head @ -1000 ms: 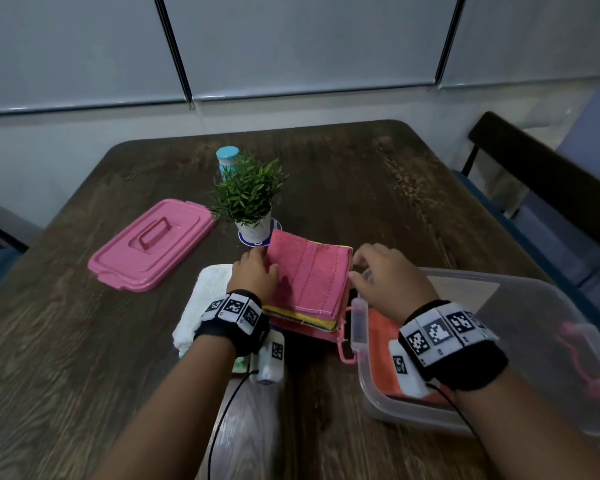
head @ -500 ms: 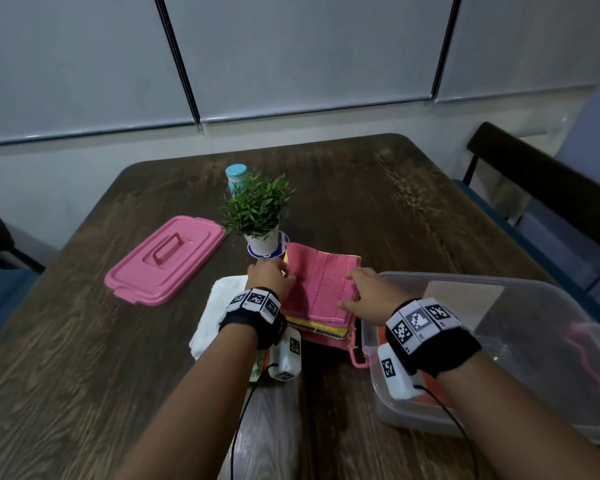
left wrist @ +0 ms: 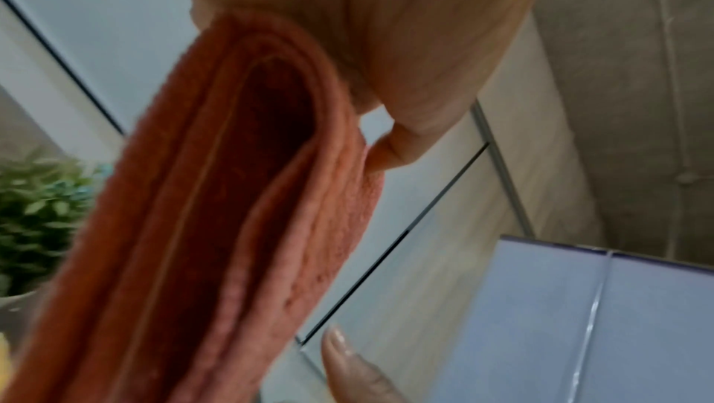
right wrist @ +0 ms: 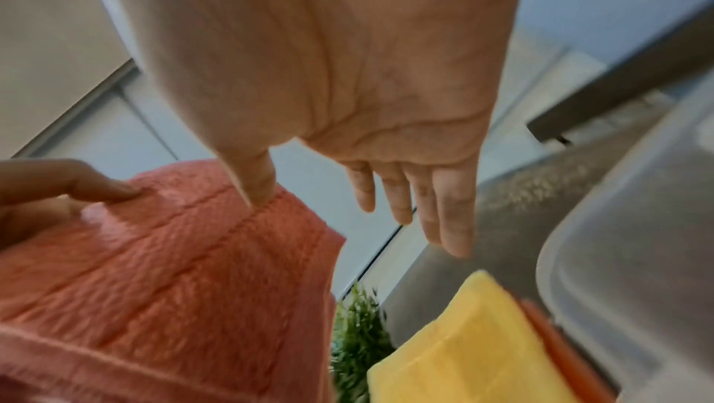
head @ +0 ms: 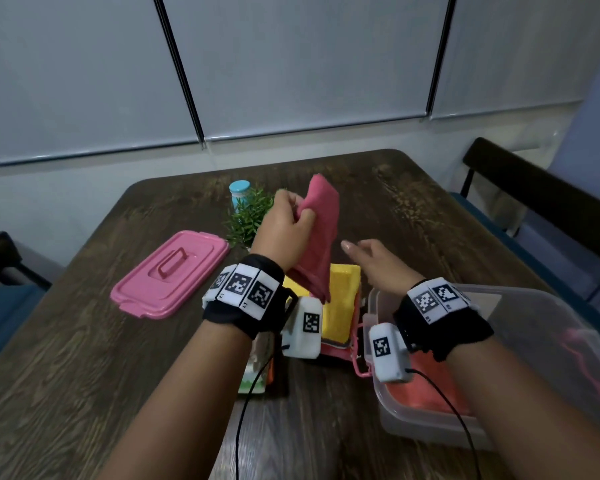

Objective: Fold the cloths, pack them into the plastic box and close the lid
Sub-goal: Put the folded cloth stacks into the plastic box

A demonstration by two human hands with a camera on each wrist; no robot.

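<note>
Head view: left hand [head: 284, 233] grips folded pink cloth [head: 317, 237], raised above the yellow cloth [head: 342, 303] topping the stack on the bench [head: 84, 375]. Right hand [head: 378, 265] just beside it, fingers straight, holding nothing. Plastic box [head: 520, 344] at right, orange cloth [head: 426, 393] inside; pink lid [head: 170, 271] lies apart at left, near the plant [head: 248, 220].

Left wrist view: fingers [left wrist: 394, 147] pinch the cloth's layered fold [left wrist: 216, 226].

Right wrist view: palm open, thumb [right wrist: 255, 183] at the pink cloth's edge, contact unclear; yellow cloth [right wrist: 471, 348] below, beside box rim [right wrist: 602, 257]
</note>
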